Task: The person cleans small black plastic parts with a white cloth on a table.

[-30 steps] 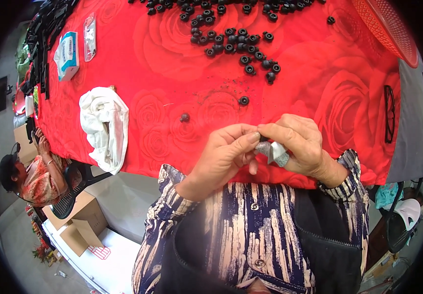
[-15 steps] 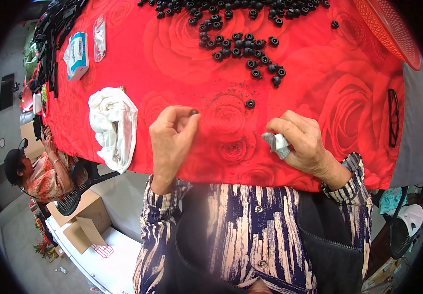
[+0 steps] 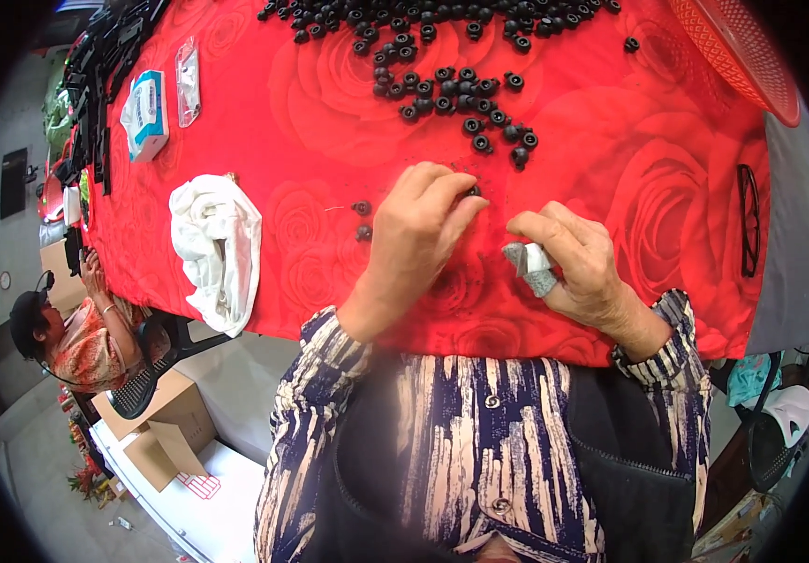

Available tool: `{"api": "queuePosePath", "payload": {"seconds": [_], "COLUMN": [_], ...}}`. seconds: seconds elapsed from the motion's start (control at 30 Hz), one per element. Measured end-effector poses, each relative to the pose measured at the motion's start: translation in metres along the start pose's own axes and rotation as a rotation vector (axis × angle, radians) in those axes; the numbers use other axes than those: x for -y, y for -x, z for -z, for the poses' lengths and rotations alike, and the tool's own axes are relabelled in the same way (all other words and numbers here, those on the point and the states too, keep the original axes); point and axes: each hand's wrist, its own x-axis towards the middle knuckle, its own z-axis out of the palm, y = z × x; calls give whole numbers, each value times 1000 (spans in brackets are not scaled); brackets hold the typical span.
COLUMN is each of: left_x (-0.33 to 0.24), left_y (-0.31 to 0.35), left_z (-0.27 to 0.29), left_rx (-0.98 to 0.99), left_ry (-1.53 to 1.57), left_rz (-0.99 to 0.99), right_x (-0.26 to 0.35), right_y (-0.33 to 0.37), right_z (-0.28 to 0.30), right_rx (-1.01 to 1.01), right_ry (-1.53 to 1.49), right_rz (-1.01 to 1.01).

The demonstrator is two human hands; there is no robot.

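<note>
My left hand [image 3: 420,230] reaches over the middle of the red cloth, thumb and fingers closing around a small round black part [image 3: 472,190], which they partly hide. My right hand [image 3: 578,261] is closed on a folded grey-and-white piece of cloth-like material [image 3: 537,266], held just above the table to the right. Left of my left wrist lie two loose black parts, an upper one [image 3: 361,206] and a lower one [image 3: 364,233]. Farther off, a scattered group of the same knob-like black parts [image 3: 465,89] spreads toward the far edge.
A crumpled white cloth [image 3: 214,246] lies at left, behind it a tissue box [image 3: 146,117] and a clear plastic packet [image 3: 189,83]. Long black pieces [image 3: 99,103] line the far left edge. At right are a red basket [image 3: 742,56] and black glasses [image 3: 749,220]. Another person [image 3: 90,328] sits at far left.
My left hand has moved right, from the left of the cloth's middle to the lone black part. Two black parts now show where it was. My right hand has barely moved.
</note>
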Motion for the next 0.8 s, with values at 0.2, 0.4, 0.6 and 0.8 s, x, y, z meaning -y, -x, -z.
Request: {"api": "queuePosePath", "payload": {"seconds": [0.2,0.4,0.6,0.8], "left_x": [-16,-17,-24,-25], "left_y": [17,34,35,36], "left_z": [21,7,3,2], "left_rx": [242,262,192,198], "left_ry": [1130,1486,1550,1470], "left_rz": [786,821,843,868], "right_x": [-1,0,0,1], "right_y": [4,-1,0,1], "right_z": [0,-4,-4,0], "right_rx": [-127,-90,-113,-115], "right_ry": [-142,-196,-146,-72], "right_rz": [39,148,170,242]}}
